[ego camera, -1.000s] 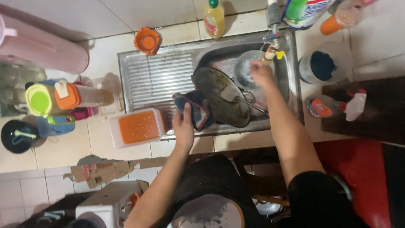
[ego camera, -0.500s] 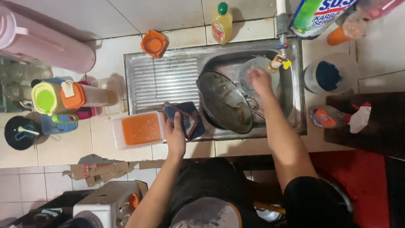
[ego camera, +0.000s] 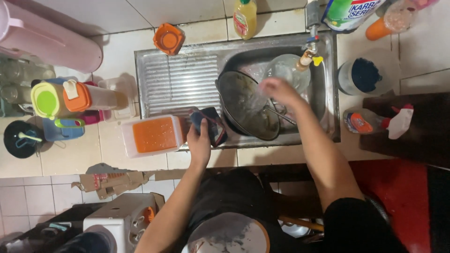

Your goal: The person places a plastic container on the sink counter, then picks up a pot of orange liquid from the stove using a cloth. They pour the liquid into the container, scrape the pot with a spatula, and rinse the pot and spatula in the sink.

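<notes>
My left hand (ego camera: 199, 140) grips a dark blue sponge (ego camera: 213, 124) at the front edge of the steel sink (ego camera: 178, 79), right next to a white tub of orange liquid (ego camera: 152, 136). My right hand (ego camera: 276, 89) is blurred inside the basin, over the rim of a dark wok (ego camera: 243, 110) and just below a clear glass bowl (ego camera: 286, 70) that sits under the tap (ego camera: 309, 47). Whether that hand grips anything is hidden by the blur.
An orange cup (ego camera: 168, 38) and a yellow bottle (ego camera: 245, 18) stand behind the sink. To the left are a pink jug (ego camera: 47, 40) and lidded containers (ego camera: 61, 98); to the right, a blue-filled tub (ego camera: 363, 75) and a spray bottle (ego camera: 375, 122).
My left hand has carried the sponge left, from the wok's edge to the orange tub. My right hand has dropped from the tap area toward the wok.
</notes>
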